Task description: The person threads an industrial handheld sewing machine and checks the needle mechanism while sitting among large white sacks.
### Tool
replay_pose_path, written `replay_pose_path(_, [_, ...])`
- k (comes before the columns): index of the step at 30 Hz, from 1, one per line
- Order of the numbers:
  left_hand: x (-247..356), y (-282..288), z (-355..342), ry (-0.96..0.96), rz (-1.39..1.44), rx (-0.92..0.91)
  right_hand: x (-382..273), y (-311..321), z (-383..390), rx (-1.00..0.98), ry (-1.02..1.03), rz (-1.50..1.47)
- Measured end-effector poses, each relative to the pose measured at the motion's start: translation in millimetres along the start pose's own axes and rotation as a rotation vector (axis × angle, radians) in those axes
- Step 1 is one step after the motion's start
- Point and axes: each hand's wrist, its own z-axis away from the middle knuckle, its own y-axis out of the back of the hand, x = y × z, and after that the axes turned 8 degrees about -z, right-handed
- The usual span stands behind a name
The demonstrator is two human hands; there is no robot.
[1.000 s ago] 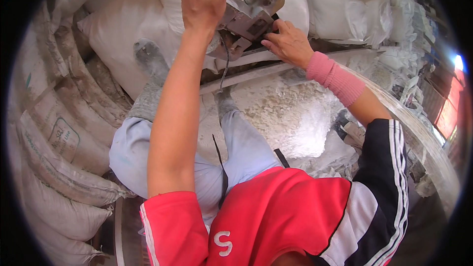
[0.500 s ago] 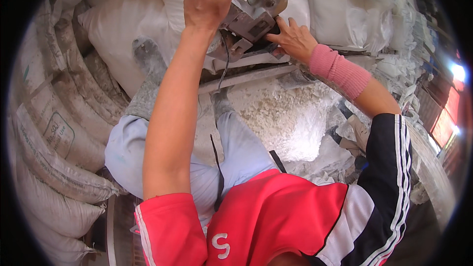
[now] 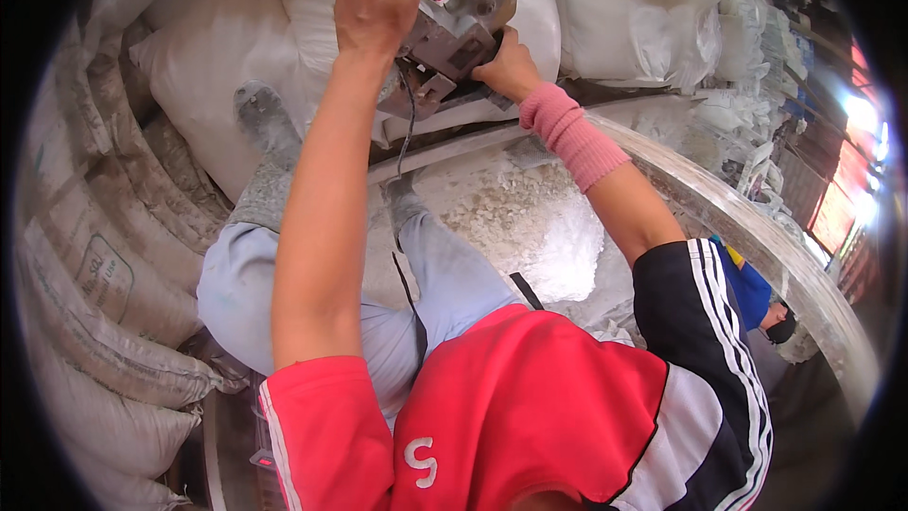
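Observation:
A dusty grey-brown power tool (image 3: 459, 47) with a curved guard-like housing, a boxy lower part and a small red knob stands at the top, in front of white sacks. Its exact kind I cannot make out. My left hand (image 3: 376, 2) is closed in a fist at its upper left, where the grip is partly cut off by the picture's edge. Low on the tool's right side, my right hand (image 3: 509, 68) holds on, thumb against the boxy part and fingertips hidden. A dark cord (image 3: 409, 118) hangs from the tool. A pink band covers my right wrist.
Filled white sacks (image 3: 222, 66) fill the far side, with more sacks (image 3: 104, 274) stacked left. Pale powder and lumps (image 3: 511, 218) lie between my legs and the right. A long dusty beam (image 3: 728, 203) curves along the right. A person in blue (image 3: 747, 289) is beyond my right arm.
The view has shifted slightly, moving the tool leftward in the picture. My right hand's spread fingers have closed in on the tool's side. A person in blue has come into view at right.

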Motion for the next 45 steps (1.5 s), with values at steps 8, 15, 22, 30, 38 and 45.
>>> replay_pose_path(8, [-5, -3, 1, -0.014, -0.004, -0.021, -9, 3, -4, 0.029, 0.043, 0.208])
replay_pose_path(15, [-3, 1, 0, 0.026, 0.001, -0.049, -14, 0, 1, 0.123, 0.189, 0.328])
replay_pose_path(22, [-3, 3, 0, 0.035, 0.009, -0.022, -17, 2, 2, 0.090, 0.193, 0.420])
replay_pose_path(30, [-5, -3, 1, 0.028, 0.027, -0.024, -23, -3, 2, 0.058, -0.003, 0.369])
replay_pose_path(38, [-7, -9, -1, -0.062, 0.027, 0.002, -20, -9, 0, 0.091, -0.106, 0.323])
replay_pose_path(45, [-12, -1, 3, 0.020, 0.029, -0.072, -14, -4, -1, 0.071, 0.135, 0.529])
